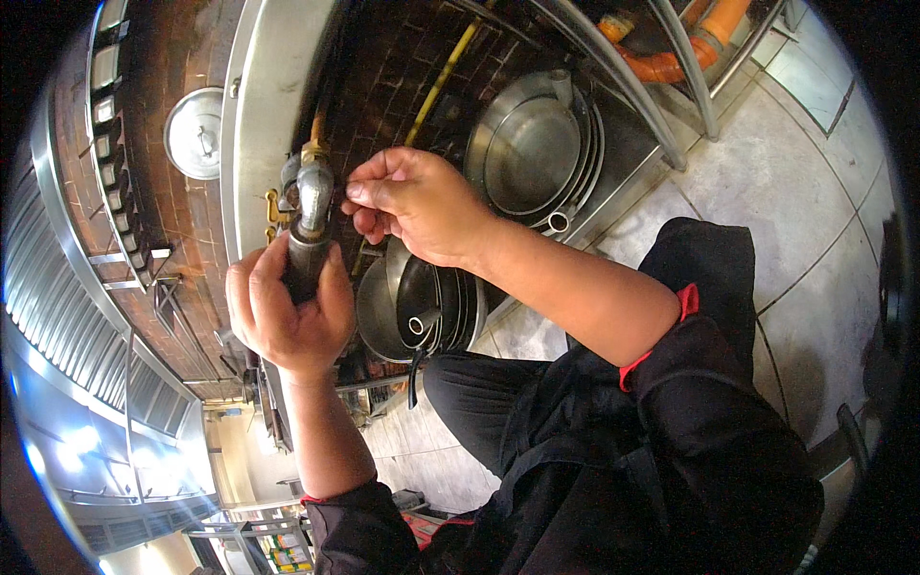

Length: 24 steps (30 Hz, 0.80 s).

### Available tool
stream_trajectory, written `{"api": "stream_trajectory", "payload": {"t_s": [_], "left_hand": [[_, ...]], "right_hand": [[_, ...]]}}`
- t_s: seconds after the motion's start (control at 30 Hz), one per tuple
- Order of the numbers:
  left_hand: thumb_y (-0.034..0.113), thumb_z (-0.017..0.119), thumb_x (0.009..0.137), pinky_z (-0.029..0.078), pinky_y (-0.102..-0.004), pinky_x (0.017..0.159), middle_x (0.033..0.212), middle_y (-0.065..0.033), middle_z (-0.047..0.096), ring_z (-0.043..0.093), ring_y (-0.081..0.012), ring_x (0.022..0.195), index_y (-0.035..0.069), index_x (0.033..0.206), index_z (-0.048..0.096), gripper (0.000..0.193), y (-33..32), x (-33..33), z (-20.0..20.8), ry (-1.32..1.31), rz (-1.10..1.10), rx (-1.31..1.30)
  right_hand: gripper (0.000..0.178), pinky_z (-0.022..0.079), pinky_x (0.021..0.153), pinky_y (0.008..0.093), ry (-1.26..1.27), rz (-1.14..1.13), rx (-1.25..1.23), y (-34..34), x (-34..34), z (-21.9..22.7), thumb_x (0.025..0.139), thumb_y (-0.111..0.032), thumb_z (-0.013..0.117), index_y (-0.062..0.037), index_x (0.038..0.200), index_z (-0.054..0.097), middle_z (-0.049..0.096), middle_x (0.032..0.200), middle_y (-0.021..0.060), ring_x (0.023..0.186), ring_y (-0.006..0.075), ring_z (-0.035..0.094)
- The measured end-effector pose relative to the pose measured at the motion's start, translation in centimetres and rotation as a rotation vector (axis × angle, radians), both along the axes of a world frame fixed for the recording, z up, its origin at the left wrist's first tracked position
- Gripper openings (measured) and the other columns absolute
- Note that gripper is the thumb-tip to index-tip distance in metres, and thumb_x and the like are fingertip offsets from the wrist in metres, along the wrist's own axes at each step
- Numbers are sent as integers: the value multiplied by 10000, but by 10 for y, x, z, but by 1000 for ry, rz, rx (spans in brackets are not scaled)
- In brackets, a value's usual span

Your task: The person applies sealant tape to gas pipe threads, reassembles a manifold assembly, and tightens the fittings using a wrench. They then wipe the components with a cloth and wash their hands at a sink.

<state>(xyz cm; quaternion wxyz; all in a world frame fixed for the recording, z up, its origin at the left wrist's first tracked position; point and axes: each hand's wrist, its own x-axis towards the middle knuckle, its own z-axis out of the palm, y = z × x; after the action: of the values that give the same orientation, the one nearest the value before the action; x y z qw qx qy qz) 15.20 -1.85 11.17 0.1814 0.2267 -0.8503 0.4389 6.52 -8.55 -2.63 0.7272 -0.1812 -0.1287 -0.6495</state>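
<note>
My left hand is wrapped round a dark cylindrical pipe piece, thumb on one side and fingers on the other. The piece meets a grey metal elbow fitting, which joins a brass fitting. Beside the elbow sits a small brass valve handle. Just right of the elbow, my right hand has its thumb and forefinger pinched together. Whatever is between those fingertips, if anything, is too small to make out.
Stacked metal pans lie on a low shelf to the right, and more pans lie below my hands. A yellow pipe runs along the brick wall. Metal legs and an orange pipe stand at upper right. A round lid is at left.
</note>
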Motion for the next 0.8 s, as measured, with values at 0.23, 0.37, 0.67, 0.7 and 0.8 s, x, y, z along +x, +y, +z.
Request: {"api": "stream_trajectory", "payload": {"t_s": [0.23, 0.37, 0.67, 0.7, 0.8], "left_hand": [[175, 786, 739, 494, -371, 610, 813, -113, 619, 598, -282, 688, 33, 967, 641, 306, 3, -5, -5, -62, 60, -30], [184, 784, 746, 493, -373, 600, 803, -112, 612, 597, -286, 680, 31, 968, 641, 305, 2, -6, 0, -48, 45, -53], [171, 785, 740, 493, -369, 585, 800, -115, 619, 595, -283, 659, 23, 950, 641, 294, 0, -8, 1, -39, 23, -58], [170, 785, 740, 493, -369, 585, 800, -115, 619, 595, -282, 658, 23, 949, 641, 293, 0, -8, 1, -47, 15, -72], [168, 786, 740, 492, -368, 584, 799, -115, 621, 595, -280, 656, 22, 947, 643, 291, -1, -8, 0, -44, -5, -78]], "right_hand": [[76, 526, 590, 297, -130, 33, -6, 1, 1, 0, 915, -94, 620, -23, 939, 603, 657, 832, 95, 669, 161, 631], [65, 525, 580, 295, -89, 23, -22, 2, 0, -1, 908, -95, 625, -36, 927, 604, 660, 825, 87, 662, 161, 637], [171, 549, 652, 314, -138, 31, -17, -2, 3, -3, 912, -69, 624, 11, 1060, 595, 672, 898, 107, 766, 185, 664], [180, 552, 656, 317, -146, 23, -19, -3, 2, -3, 912, -68, 624, 13, 1069, 591, 671, 900, 108, 771, 189, 666], [191, 554, 649, 325, -146, 23, -16, -4, 2, -3, 905, -66, 625, 19, 1071, 579, 660, 891, 111, 762, 201, 668]]}}
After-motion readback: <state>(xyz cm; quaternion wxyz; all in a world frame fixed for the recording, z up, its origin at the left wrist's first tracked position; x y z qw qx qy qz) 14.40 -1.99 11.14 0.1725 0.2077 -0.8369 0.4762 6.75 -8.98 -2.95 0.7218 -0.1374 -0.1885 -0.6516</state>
